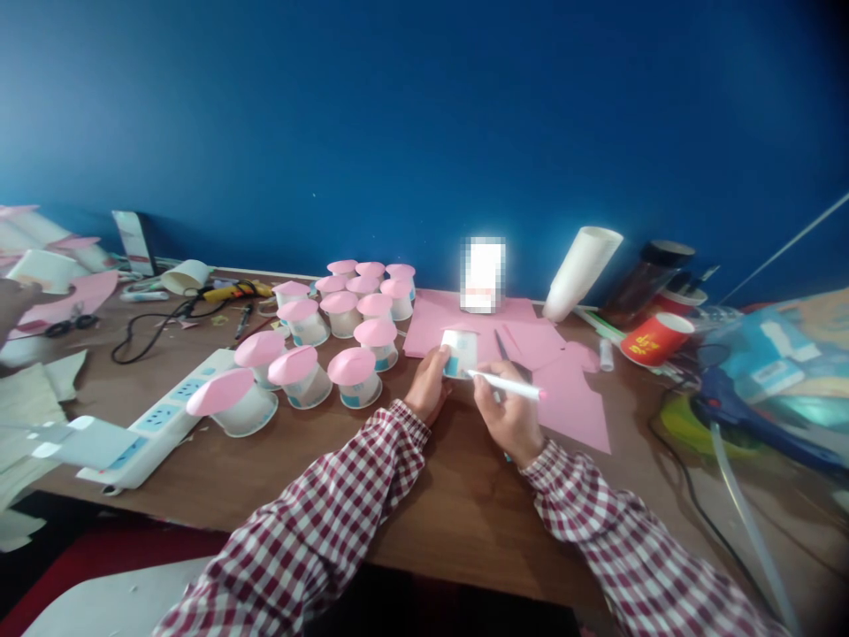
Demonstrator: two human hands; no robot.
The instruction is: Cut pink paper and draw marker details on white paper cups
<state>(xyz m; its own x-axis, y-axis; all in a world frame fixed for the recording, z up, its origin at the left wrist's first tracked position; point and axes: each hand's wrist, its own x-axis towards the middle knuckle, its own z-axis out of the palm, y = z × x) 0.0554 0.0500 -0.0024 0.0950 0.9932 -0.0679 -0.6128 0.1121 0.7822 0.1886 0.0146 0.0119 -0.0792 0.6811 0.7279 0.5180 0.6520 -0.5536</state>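
Observation:
A white paper cup with a blue print (460, 352) is in my left hand (428, 387), whose fingers are wrapped round its left side. My right hand (509, 411) grips a white marker pen (514, 384) with a pink end. The pen's tip points at the lower right of the cup; whether it touches cannot be told. Just behind the cup lie sheets of pink paper (570, 402). To the left stand several upturned paper cups with pink paper cone tops (354, 367), grouped in rows.
A white power strip (159, 416) lies at left. Behind the hands stands a bright, blurred-out phone-like screen (483, 274). A tilted stack of white cups (584, 272), a red cup (658, 338) and a blue glue gun (762, 420) are at right. Another person's hand (10, 305) shows at far left.

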